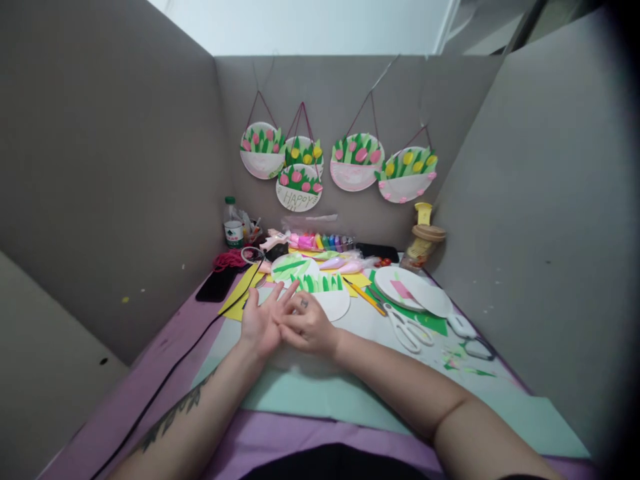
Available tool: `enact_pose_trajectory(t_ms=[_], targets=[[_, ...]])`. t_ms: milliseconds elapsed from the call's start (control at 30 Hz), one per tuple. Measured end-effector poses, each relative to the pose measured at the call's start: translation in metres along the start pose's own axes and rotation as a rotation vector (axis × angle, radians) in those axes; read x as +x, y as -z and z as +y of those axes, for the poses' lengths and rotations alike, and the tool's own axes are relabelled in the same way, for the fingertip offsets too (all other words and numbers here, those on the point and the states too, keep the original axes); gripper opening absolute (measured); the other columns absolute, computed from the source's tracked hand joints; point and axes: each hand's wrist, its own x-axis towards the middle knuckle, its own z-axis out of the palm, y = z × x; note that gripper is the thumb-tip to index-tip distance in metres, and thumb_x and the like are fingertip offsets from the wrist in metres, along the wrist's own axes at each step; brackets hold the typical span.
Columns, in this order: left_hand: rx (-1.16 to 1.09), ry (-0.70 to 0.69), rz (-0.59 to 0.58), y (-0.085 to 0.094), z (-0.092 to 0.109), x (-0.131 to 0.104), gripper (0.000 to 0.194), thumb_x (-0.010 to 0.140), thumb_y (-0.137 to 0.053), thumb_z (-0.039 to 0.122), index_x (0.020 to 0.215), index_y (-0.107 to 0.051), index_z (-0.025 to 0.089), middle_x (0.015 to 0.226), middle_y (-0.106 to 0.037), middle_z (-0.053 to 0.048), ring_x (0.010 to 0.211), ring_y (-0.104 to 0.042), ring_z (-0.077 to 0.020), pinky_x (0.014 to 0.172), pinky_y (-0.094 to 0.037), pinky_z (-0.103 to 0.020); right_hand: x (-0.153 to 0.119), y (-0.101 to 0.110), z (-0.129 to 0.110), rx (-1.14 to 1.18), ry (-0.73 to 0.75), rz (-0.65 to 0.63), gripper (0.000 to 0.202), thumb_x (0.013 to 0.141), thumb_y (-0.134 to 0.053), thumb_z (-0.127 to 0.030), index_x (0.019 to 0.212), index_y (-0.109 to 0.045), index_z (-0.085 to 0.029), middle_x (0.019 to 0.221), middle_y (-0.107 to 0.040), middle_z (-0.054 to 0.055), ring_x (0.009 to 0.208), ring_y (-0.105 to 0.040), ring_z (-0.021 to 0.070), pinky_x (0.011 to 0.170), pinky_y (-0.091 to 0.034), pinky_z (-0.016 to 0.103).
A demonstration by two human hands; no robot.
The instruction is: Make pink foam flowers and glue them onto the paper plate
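Note:
Palm up, my left hand has its fingers spread and holds nothing that I can see. My right hand, wearing a ring, is closed, its thumb and fingertips pressed at the left palm; whatever may be between them is too small to name. Just behind the hands lies a white paper plate piece with green paper leaves, partly covered by my right hand. Another round plate with green strips lies behind it.
White scissors, a yellow pencil and stacked white plates lie to the right. A black phone, a cable and a bottle are left. Decorated plates hang on the back partition.

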Motion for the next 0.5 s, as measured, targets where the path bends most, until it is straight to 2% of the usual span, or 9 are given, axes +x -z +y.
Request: enact_pose_trajectory(t_ms=[100, 167, 267, 333, 400, 500], targets=[[-0.007, -0.021, -0.005, 0.000, -0.001, -0.001, 0.076, 0.090, -0.020, 0.066, 0.151, -0.017, 0.021, 0.146, -0.044, -0.017, 0.123, -0.054, -0.0304, 0.096, -0.047, -0.051, -0.001, -0.001, -0.002, 0.028, 0.079, -0.031, 0.020, 0.084, -0.055, -0.026, 0.094, -0.072, -0.022, 0.081, -0.059, 0.005, 0.079, -0.050, 0.0194, 0.080, -0.043, 0.040], [-0.008, -0.024, 0.007, 0.001, -0.001, -0.001, 0.077, 0.090, -0.023, 0.065, 0.151, -0.016, 0.019, 0.146, -0.043, -0.019, 0.122, -0.054, -0.0313, 0.096, -0.047, -0.051, 0.000, -0.002, -0.003, -0.018, 0.065, -0.022, 0.022, 0.084, -0.055, -0.027, 0.099, -0.071, -0.022, 0.084, -0.060, 0.005, 0.080, -0.050, 0.0198, 0.080, -0.043, 0.040], [-0.040, -0.051, 0.014, 0.006, 0.000, 0.000, 0.076, 0.091, -0.025, 0.064, 0.152, -0.015, 0.018, 0.149, -0.039, -0.019, 0.123, -0.053, -0.0308, 0.097, -0.046, -0.049, 0.004, -0.001, -0.005, -0.083, 0.039, 0.004, 0.019, 0.083, -0.055, -0.025, 0.093, -0.070, -0.021, 0.086, -0.061, 0.006, 0.082, -0.050, 0.0210, 0.079, -0.044, 0.040], [-0.066, -0.090, 0.002, 0.011, 0.001, 0.001, 0.074, 0.091, -0.027, 0.062, 0.152, -0.013, 0.022, 0.151, -0.037, -0.017, 0.126, -0.052, -0.0303, 0.099, -0.046, -0.048, 0.005, -0.002, -0.007, -0.050, 0.078, 0.013, 0.016, 0.082, -0.054, -0.023, 0.087, -0.068, -0.021, 0.084, -0.062, 0.006, 0.080, -0.051, 0.0203, 0.079, -0.044, 0.040], [-0.072, -0.109, -0.019, 0.018, 0.002, 0.004, 0.074, 0.091, -0.031, 0.062, 0.152, -0.011, 0.026, 0.151, -0.037, -0.014, 0.128, -0.050, -0.0306, 0.101, -0.044, -0.050, 0.004, -0.004, -0.009, 0.007, 0.125, -0.013, 0.018, 0.081, -0.053, -0.022, 0.091, -0.067, -0.021, 0.084, -0.063, 0.005, 0.077, -0.052, 0.0187, 0.080, -0.044, 0.040], [-0.082, -0.082, -0.062, 0.027, 0.002, 0.009, 0.079, 0.089, -0.034, 0.063, 0.153, -0.005, 0.027, 0.150, -0.039, -0.015, 0.128, -0.050, -0.0307, 0.103, -0.041, -0.051, 0.002, -0.009, -0.008, -0.059, 0.042, 0.013, 0.022, 0.079, -0.055, -0.026, 0.097, -0.067, -0.023, 0.083, -0.062, 0.005, 0.080, -0.052, 0.0212, 0.080, -0.045, 0.042]])
